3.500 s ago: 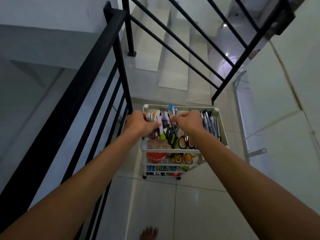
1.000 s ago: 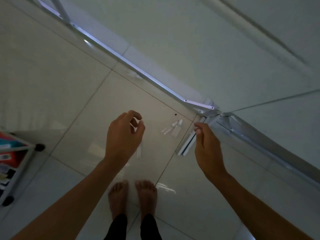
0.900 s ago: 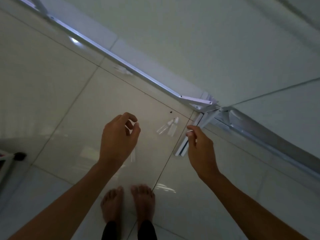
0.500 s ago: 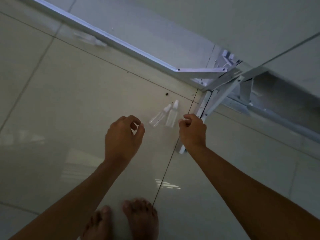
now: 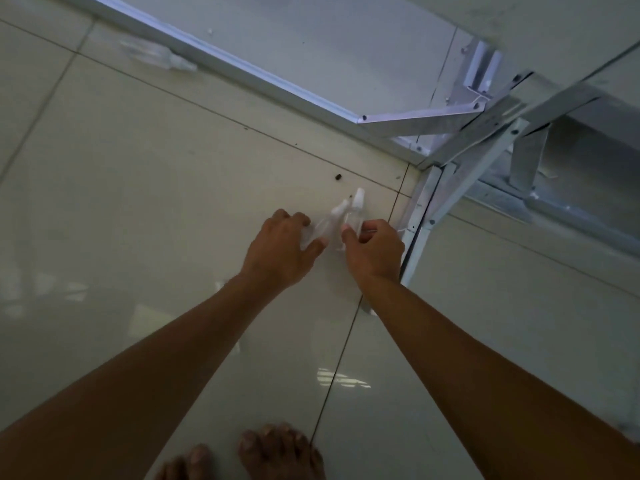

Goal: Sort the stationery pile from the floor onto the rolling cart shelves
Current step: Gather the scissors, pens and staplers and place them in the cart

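Two small clear bottles with white caps lie side by side on the pale floor tiles. My left hand [image 5: 280,249] curls its fingers and thumb round the body of the left bottle [image 5: 333,220]. My right hand [image 5: 375,251] pinches the lower part of the right bottle [image 5: 357,204] between thumb and fingers. Both bottles' caps point away from me and their lower ends are hidden by my fingers. The rolling cart is out of view.
A white metal frame [image 5: 433,202] with brackets stands just right of my right hand, against the white wall [image 5: 311,36]. A clear blurred object [image 5: 157,57] lies by the wall at the far left. My bare feet [image 5: 273,455] are at the bottom edge.
I turned away from the cart and bent down to the floor. Both hands dropped from above the floor onto the two bottles and closed round them.
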